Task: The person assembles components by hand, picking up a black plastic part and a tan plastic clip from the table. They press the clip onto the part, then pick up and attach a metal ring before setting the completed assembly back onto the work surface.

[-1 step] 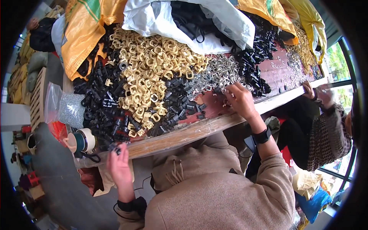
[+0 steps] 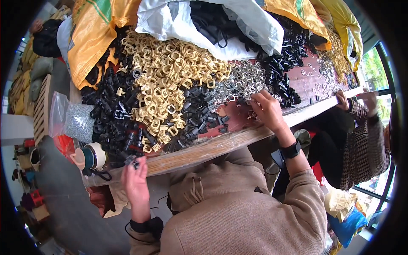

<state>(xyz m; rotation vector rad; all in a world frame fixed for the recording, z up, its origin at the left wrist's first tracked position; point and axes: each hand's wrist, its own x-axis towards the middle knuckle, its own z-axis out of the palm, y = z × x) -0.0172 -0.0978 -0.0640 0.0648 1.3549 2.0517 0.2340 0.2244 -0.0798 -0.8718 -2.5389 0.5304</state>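
Note:
My left hand [image 2: 136,182] is raised just off the table's near edge, its fingers closed on a small dark plastic part [image 2: 132,161]. My right hand [image 2: 268,109] reaches over the front edge of the table, fingertips pinched together at the near side of a heap of small silver metal clips [image 2: 248,76]. Whatever those fingertips hold is too small to make out. Between the hands spreads a big pile of cream-coloured plastic buckle pieces [image 2: 163,80]. Black plastic parts [image 2: 117,114] lie to its left, and more small black pieces [image 2: 197,121] lie to its right.
A white sack [image 2: 157,21] with black parts and an orange sack [image 2: 91,46] lean over the far side. At the left stand a bag of small grey pieces [image 2: 80,123] and a lidded cup [image 2: 94,155]. A co-worker [image 2: 365,148] works at the right.
My left hand has shifted slightly to the right with the dark part, which shows more clearly. My right hand has barely moved. The co-worker's raised hand has moved.

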